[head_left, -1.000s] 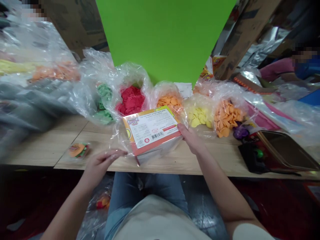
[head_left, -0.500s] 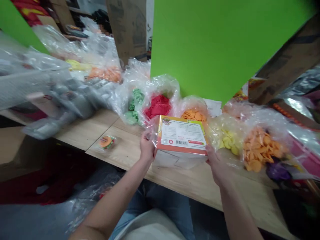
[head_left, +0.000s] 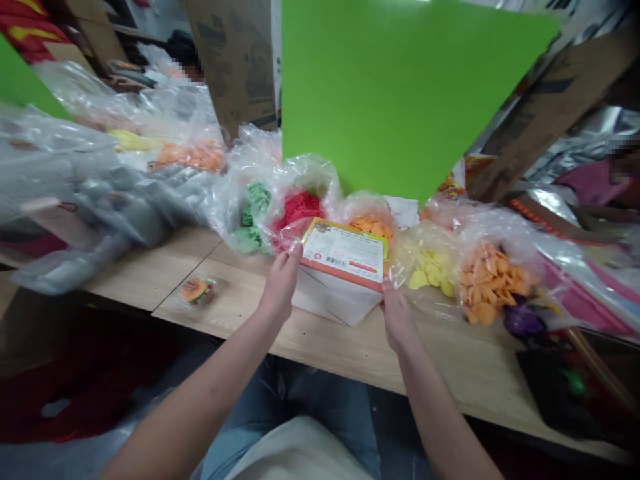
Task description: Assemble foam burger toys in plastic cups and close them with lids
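Observation:
A box with a white label and orange edges (head_left: 344,253) sits inside a clear plastic bag (head_left: 345,303), low over the wooden table and tilted away from me. The label shows a barcode and small print. My left hand (head_left: 281,283) grips the bag at the box's left corner, fingers pointing up and away. My right hand (head_left: 397,317) pinches the bag at the box's lower right corner. The box's underside is mostly hidden by the crumpled plastic. I cannot tell whether the box rests on the table.
Open bags of green (head_left: 253,217), red (head_left: 297,210), yellow (head_left: 427,270) and orange (head_left: 487,283) candy discs line the far table edge. A small burger-shaped packet (head_left: 196,291) lies left of my hands. A green board (head_left: 400,87) stands behind, and grey plastic bags (head_left: 100,193) are heaped left.
The box has tipped further back and dropped slightly, and both hands have drawn closer to it. The whole view has swung, so the table now slopes down to the right.

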The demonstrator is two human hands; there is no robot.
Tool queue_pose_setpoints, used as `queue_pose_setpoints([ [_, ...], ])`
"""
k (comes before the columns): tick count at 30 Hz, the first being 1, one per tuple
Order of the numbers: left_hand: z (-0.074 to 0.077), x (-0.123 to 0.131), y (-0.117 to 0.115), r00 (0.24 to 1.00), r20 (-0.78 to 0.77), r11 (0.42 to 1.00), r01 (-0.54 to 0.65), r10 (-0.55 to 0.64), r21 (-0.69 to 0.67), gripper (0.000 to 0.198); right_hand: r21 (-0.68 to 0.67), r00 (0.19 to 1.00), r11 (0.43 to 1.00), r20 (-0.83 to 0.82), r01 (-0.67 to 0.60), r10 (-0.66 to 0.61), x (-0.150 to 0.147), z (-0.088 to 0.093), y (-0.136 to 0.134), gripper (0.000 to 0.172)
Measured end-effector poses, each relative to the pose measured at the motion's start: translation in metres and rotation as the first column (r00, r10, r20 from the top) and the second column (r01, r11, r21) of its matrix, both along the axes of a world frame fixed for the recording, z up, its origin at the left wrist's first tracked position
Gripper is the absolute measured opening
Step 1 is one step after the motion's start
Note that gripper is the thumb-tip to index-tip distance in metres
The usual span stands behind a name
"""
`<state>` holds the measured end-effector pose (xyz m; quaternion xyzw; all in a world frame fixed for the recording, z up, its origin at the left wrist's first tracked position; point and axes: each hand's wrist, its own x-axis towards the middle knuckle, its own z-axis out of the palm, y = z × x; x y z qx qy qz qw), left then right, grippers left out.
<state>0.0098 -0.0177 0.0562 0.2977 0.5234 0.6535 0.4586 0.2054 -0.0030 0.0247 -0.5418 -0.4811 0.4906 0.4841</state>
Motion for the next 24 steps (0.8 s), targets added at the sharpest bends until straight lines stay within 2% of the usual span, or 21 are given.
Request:
queue_pose_setpoints([
  [2,-0.008,-0.003,0.017,0.99,-0.136,0.997,-0.045,0.037,-0.062,0.047,0.027,0.999,0.999,-0.016,-0.033,0.033,-0.005,-0.005,-0.003,0.053],
  [4,-0.014,-0.005,0.022,0.97,-0.24,0.995,-0.069,0.048,-0.078,0.045,0.09,0.998,0.995,0.05,-0.045,0.04,-0.009,-0.012,-0.006,0.067],
  [6,-0.017,-0.009,0.021,0.958,-0.286,0.998,-0.043,0.026,-0.055,0.043,0.19,0.988,0.981,0.143,0.032,-0.06,-0.012,-0.019,-0.008,0.079],
  [8,-0.019,-0.016,0.019,0.929,-0.366,0.998,0.067,-0.061,0.003,0.043,0.247,0.977,0.964,0.157,0.1,-0.141,-0.01,-0.024,-0.005,0.068],
  [9,-0.021,-0.02,0.018,0.895,-0.434,0.991,0.128,-0.101,0.032,0.046,0.251,0.981,0.963,0.14,0.096,-0.135,-0.007,-0.025,-0.003,0.059],
  [11,-0.027,-0.03,0.019,0.806,-0.578,0.978,0.197,-0.124,0.064,0.053,0.226,0.993,0.974,0.108,0.016,-0.042,0.002,-0.024,0.002,0.045],
  [13,-0.034,-0.038,0.023,0.743,-0.664,0.981,0.177,-0.083,0.074,0.054,0.211,0.994,0.975,0.097,-0.074,0.055,0.012,-0.021,0.007,0.039],
  [15,-0.041,-0.044,0.026,0.753,-0.655,0.982,0.167,-0.071,0.086,0.047,0.202,0.988,0.97,0.1,-0.136,0.117,0.021,-0.019,0.008,0.035],
  [19,-0.043,-0.053,0.033,0.886,-0.443,0.976,0.195,-0.134,0.094,0.049,0.148,0.982,0.971,0.03,-0.19,0.187,0.034,-0.016,0.008,0.037],
  [22,-0.029,-0.054,0.047,0.903,-0.383,0.975,0.221,-0.194,0.027,0.063,0.008,0.967,0.977,-0.14,-0.213,0.212,0.038,-0.007,0.016,0.042],
  [24,-0.015,-0.049,0.058,0.875,-0.448,0.982,0.182,-0.184,-0.047,0.058,-0.093,0.965,0.978,-0.208,-0.184,0.162,0.035,0.003,0.024,0.05],
])
